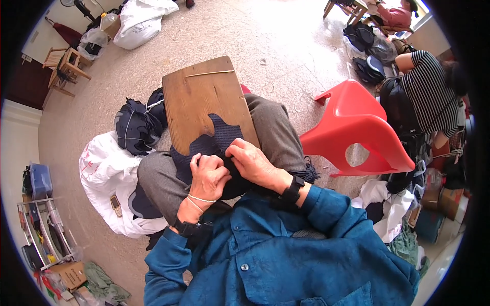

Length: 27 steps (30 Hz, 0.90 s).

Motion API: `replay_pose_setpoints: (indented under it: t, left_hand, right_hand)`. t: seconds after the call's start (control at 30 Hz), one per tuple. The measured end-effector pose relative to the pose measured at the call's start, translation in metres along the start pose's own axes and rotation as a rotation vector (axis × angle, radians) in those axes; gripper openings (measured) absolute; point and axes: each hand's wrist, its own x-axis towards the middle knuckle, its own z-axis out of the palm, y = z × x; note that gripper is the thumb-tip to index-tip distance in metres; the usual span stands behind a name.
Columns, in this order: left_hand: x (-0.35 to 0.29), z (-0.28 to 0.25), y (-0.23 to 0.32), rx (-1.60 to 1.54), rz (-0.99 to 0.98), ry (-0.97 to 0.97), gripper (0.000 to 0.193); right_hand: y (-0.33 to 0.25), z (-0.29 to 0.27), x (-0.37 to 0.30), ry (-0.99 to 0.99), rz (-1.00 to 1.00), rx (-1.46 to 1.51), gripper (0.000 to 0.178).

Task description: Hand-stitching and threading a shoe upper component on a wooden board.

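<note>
Both hands grip a dark navy, textured piece of cut fabric [225,133] with curved edges, over my lap at the near end of a wooden board [199,97]. My left hand [207,177] is closed, its fingers curled on the fabric's near edge. Beside it, my right hand [253,162] pinches the same piece. The fabric's far part lies on the board, while its near part is partly hidden under my hands. Whether a small tool is between my fingers cannot be seen. A thin, light-coloured stick [209,74] lies across the board's far end.
A red plastic stool [357,125] stands to my right. Left of my knees are tied bundles of dark pieces [137,125] and a white sack [102,163] with a phone [116,205] on it. A person in a striped top [434,84] sits at far right, near bags and boxes.
</note>
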Motion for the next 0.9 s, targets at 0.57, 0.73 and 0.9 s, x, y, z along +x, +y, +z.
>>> replay_pose_setpoints:
  t: [0.57, 0.73, 0.9]
  left_hand:
    - [-0.021, 0.003, -0.022, 0.011, -0.219, 0.469, 0.014]
    - [-0.022, -0.001, -0.029, 0.01, -0.209, 0.447, 0.013]
    - [-0.021, -0.002, -0.031, -0.018, -0.173, 0.459, 0.016]
  right_hand:
    - [0.003, -0.019, 0.008, 0.047, 0.025, 0.059, 0.02]
    - [0.0, -0.019, 0.008, 0.049, 0.006, 0.039, 0.019]
    - [-0.002, -0.018, 0.01, 0.036, -0.001, 0.007, 0.019]
